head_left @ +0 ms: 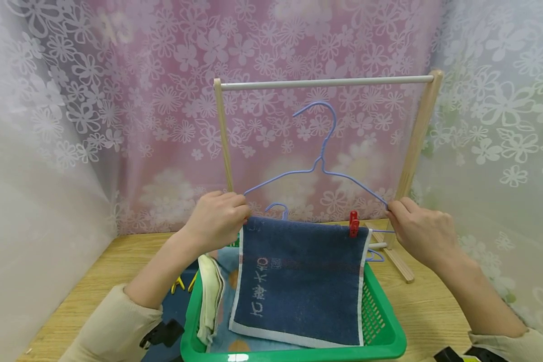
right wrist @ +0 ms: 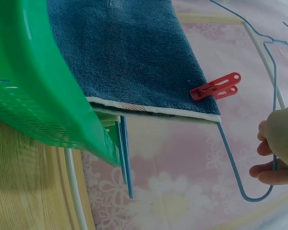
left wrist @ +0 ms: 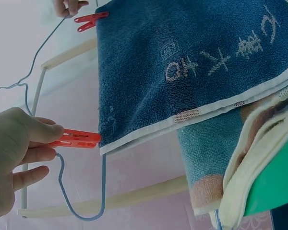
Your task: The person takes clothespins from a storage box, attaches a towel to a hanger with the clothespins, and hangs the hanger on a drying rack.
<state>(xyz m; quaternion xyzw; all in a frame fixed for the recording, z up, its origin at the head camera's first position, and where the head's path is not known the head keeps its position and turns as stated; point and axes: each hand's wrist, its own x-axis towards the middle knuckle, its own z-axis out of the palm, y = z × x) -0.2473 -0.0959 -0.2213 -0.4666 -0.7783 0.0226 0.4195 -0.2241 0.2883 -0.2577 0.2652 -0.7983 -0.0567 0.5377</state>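
A dark blue towel (head_left: pixel 303 291) with white edging hangs folded over the bottom bar of a blue wire hanger (head_left: pixel 322 151), whose hook points up. My left hand (head_left: pixel 221 218) pinches a red clothespin (left wrist: pixel 79 138) between thumb and finger, its tip at the towel's left top corner. With curled fingers, my right hand (head_left: pixel 423 229) holds the hanger's right shoulder near its bend. Another red clothespin (head_left: pixel 353 224) is clipped on the towel's top edge near the right corner. The towel's lower part hangs over a green basket (head_left: pixel 391 327).
Inside the basket are a folded pale yellow cloth (head_left: pixel 210 296) and a light blue towel (head_left: pixel 228 264) with orange spots. A second hanger's hook (head_left: pixel 278 204) shows behind the dark towel. Behind stands a wooden rack with a white crossbar (head_left: pixel 326 83). Yellow clips (head_left: pixel 177 285) lie left of the basket.
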